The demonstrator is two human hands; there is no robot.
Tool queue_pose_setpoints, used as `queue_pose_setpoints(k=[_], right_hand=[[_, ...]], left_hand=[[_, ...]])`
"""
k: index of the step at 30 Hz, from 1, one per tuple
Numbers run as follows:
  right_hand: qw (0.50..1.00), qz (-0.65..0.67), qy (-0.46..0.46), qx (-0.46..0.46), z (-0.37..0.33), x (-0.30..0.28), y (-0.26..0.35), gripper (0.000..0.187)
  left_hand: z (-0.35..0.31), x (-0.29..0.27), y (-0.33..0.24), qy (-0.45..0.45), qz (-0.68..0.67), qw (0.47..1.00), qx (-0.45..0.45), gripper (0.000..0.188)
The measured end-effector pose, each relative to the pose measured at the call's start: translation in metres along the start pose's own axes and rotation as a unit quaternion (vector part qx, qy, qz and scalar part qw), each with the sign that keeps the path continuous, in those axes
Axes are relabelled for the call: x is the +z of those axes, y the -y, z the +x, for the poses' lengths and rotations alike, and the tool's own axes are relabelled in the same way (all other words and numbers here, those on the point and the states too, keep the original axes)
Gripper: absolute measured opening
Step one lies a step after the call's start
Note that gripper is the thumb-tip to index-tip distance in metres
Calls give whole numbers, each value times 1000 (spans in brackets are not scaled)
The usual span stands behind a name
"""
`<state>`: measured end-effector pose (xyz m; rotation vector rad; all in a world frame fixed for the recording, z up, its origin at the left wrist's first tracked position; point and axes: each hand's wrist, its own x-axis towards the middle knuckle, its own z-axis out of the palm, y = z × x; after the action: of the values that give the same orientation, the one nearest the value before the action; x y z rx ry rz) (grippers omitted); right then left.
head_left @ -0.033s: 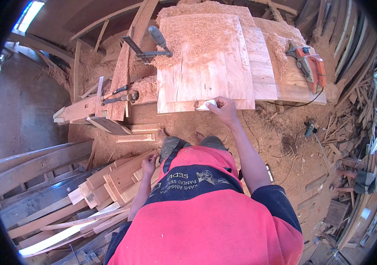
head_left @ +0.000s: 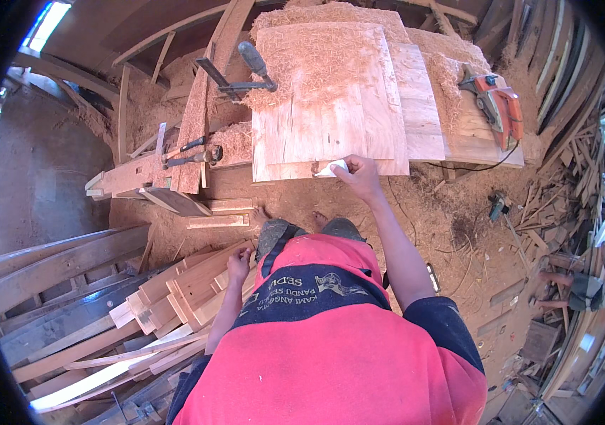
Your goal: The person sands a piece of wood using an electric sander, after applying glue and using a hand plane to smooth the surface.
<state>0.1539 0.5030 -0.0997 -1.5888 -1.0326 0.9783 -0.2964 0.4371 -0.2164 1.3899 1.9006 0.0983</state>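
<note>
My right hand (head_left: 361, 178) reaches to the near edge of a wide wooden panel (head_left: 331, 138). Its fingers are closed on a small white object (head_left: 331, 168), whose narrow end lies close to a dark spot on the panel's edge; its exact kind is unclear. Low beside my left hip hangs my left hand (head_left: 239, 263), its fingers curled in. Whether anything is inside them is hidden. Curly wood shavings (head_left: 302, 64) cover the far part of the panel.
A clamp with a grey handle (head_left: 254, 62) stands at the panel's left. Hand tools (head_left: 193, 154) lie on a beam further left. An orange power planer (head_left: 506, 117) with a cord rests at the right. Stacked timber (head_left: 189, 290) fills the lower left. Another person (head_left: 586, 290) is at far right.
</note>
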Motion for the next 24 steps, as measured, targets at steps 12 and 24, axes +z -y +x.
queue_pose_setpoints(k=[12, 24], right_hand=[[1000, 15, -22, 18, 2, 3, -3, 24], [1000, -5, -21, -9, 0, 3, 0, 20]], left_hand=[[4, 1, 5, 2, 0, 1000, -8, 36], [0, 0, 3, 4, -14, 1000, -7, 37]])
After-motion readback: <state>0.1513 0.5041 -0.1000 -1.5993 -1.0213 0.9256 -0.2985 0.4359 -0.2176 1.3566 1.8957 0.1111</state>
